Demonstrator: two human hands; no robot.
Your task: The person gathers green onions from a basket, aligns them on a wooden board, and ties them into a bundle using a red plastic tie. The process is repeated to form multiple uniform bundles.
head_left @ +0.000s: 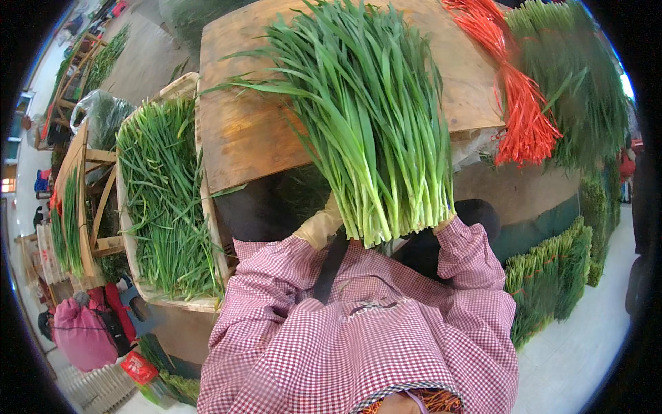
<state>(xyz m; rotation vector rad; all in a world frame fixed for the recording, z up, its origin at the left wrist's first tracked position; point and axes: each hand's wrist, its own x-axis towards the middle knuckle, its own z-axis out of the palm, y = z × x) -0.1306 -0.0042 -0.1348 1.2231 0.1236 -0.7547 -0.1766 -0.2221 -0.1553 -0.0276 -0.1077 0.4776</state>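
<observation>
A thick bunch of garlic chives [382,129] is spread above the near edge of a wooden board table [248,134]. Its pale cut ends point towards me and its green leaves fan out away from me. My left hand [321,223], in a pale yellow glove, grips the bunch from its left side near the stems, its fingers hidden behind the leaves. On the other side my right hand [444,223] holds the stem ends, mostly covered by the chives and a checked sleeve.
Red plastic tying strips [522,103] hang over the table's right corner. Tied chive bundles [551,274] stand on the right floor, with more bundles [569,88] piled beyond. A pale crate [209,222] of loose chives is at my left. Further left, a person in a pink garment [83,331].
</observation>
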